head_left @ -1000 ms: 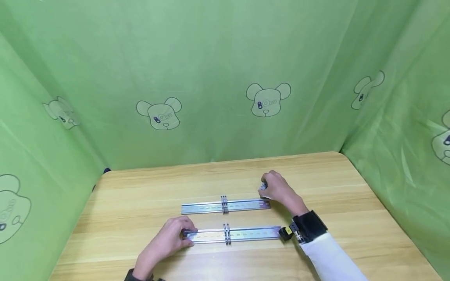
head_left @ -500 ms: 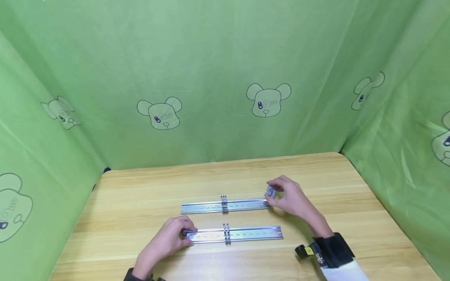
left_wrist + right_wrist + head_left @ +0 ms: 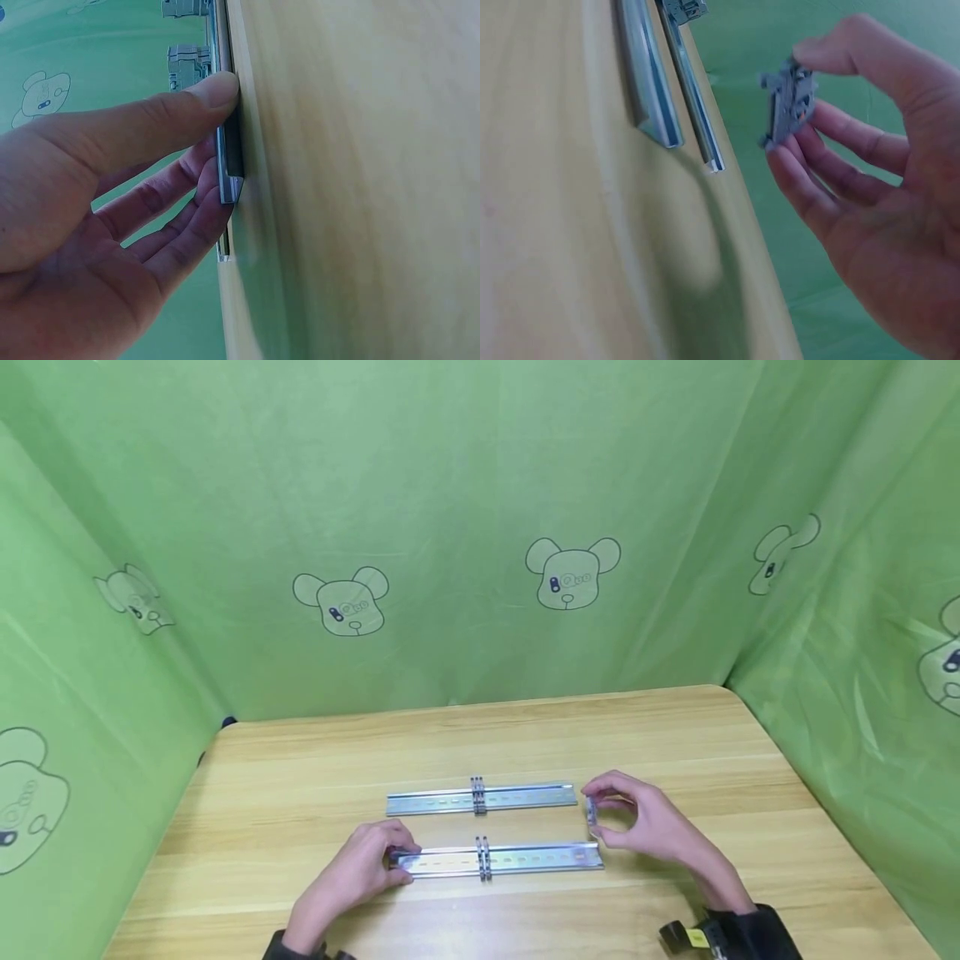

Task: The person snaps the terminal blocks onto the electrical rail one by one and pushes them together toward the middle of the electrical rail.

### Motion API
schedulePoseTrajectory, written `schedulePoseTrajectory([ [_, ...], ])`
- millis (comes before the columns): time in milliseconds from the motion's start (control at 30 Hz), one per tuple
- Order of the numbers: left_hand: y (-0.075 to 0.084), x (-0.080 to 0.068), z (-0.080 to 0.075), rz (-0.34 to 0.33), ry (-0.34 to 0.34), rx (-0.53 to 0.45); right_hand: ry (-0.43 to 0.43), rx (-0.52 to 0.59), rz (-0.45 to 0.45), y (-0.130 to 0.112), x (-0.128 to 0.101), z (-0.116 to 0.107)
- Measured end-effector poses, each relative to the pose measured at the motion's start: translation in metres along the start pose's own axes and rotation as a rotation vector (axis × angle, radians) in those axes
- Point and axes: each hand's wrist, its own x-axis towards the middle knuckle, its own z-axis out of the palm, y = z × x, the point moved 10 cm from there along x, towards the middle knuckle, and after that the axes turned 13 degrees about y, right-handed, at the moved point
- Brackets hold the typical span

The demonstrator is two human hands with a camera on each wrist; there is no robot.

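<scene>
Two slotted metal DIN rails lie roughly parallel on the wooden table. At the left end of the near DIN rail (image 3: pixel 536 858), my left hand (image 3: pixel 366 860) grips its edges between thumb and fingers. My right hand (image 3: pixel 651 827) pinches a small grey terminal block (image 3: pixel 789 103) by its two ends, thumb on one and fingertips on the other. In the head view this block is held just right of the rails' right ends; the right wrist view shows it raised over the table. Slim grey blocks (image 3: pixel 483 858) sit across the middle of the near rail.
The far DIN rail (image 3: pixel 431 803) lies behind the near one, with similar slim blocks (image 3: pixel 477 796) clipped across its middle. Green fabric (image 3: pixel 465 510) with bear-head prints hangs behind and on both sides of the table (image 3: pixel 315 768).
My right hand has drawn the terminal block from behind the far rail's right end toward me and to the right, turning it upright. The left hand keeps its grip on the near rail.
</scene>
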Motion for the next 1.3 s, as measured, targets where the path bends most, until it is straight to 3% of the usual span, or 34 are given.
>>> schedulePoseTrajectory([
  [133, 0.001, 0.000, 0.000, -0.001, 0.000, 0.005, -0.070, 0.142, 0.041, 0.005, -0.010, 0.004],
  [300, 0.004, 0.000, -0.001, -0.004, -0.003, -0.021, -0.105, 0.214, 0.081, 0.011, -0.020, 0.003],
  [800, 0.008, 0.001, -0.003, 0.010, 0.004, -0.031, -0.215, 0.260, 0.115, 0.019, -0.037, 0.002],
  [1300, -0.001, 0.000, 0.001, -0.006, -0.013, -0.014, -0.225, 0.249, 0.129, 0.021, -0.036, 0.009],
])
